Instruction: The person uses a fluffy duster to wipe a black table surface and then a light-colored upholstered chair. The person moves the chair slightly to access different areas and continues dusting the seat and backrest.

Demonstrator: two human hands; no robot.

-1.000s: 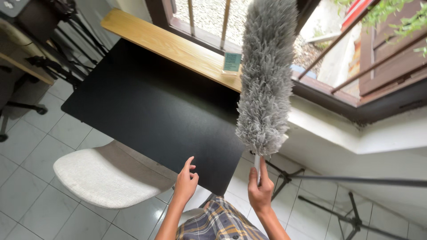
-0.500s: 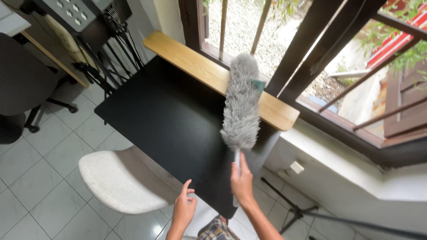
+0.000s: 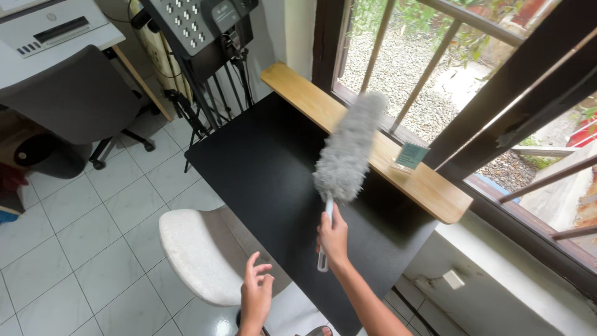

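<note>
A head-worn camera looks down at a person's two bare hands over a black tabletop (image 3: 267, 168) set against a window. The right hand (image 3: 334, 238) has its fingers wrapped tight around the pale handle of a fluffy grey duster (image 3: 348, 149). The handle's end pokes out below the hand. The duster slants up and to the right from the hand, its shaggy head lying above the far part of the tabletop and reaching to the wooden ledge (image 3: 367, 140) that runs along the window side. Whether the fibres touch the surface cannot be told.

The left hand (image 3: 255, 292) hangs free near the bottom of the view, fingers spread apart and slightly curled, holding nothing. It sits just beside the near edge of the tabletop, above a pale upholstered chair seat (image 3: 199, 255) tucked partly under it.

A small teal card in a clear stand (image 3: 410, 157) rests upright on the wooden ledge, to the right of the duster head. Beyond the ledge are dark window frames with slanted bars (image 3: 423, 87), gravel and greenery outside. To the left, a grey office chair (image 3: 68, 106) stands on white floor tiles (image 3: 81, 236), and a dark panel with rows of pale buttons (image 3: 193, 25) stands on black tripod legs by the tabletop's far corner.
</note>
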